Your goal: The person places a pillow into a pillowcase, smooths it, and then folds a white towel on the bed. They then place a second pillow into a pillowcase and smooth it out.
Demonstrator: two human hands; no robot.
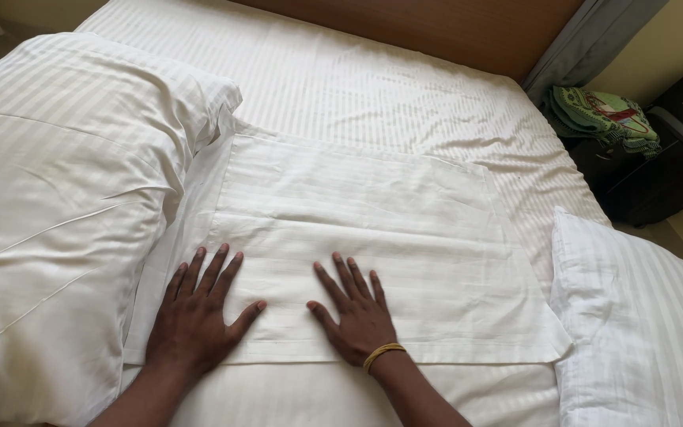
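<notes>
So the flat white striped cotton pillowcase (pixel 357 237) is laid out in the middle of the bed, empty and smoothed into a rectangle, with a few soft creases and a folded hem along its near edge. Both my hands are pressed on it palm down, fingers spread and straight, gripping nothing. My left hand (pixel 199 312) sits on its near left corner, my right hand (pixel 353 312) a bit apart near the middle of the near edge, with a thin gold bangle (pixel 383 356) on that wrist. Under it is the white striped bedsheet (pixel 373 87), slightly wrinkled. A plump white striped pillow (pixel 65 198) touches the case's left side, another white pillow (pixel 642 316) sits just beside its right. Behind is a brown wooden headboard (pixel 452 32), and a green patterned cloth (pixel 602 115) lies on a dark nightstand (pixel 642 182).
</notes>
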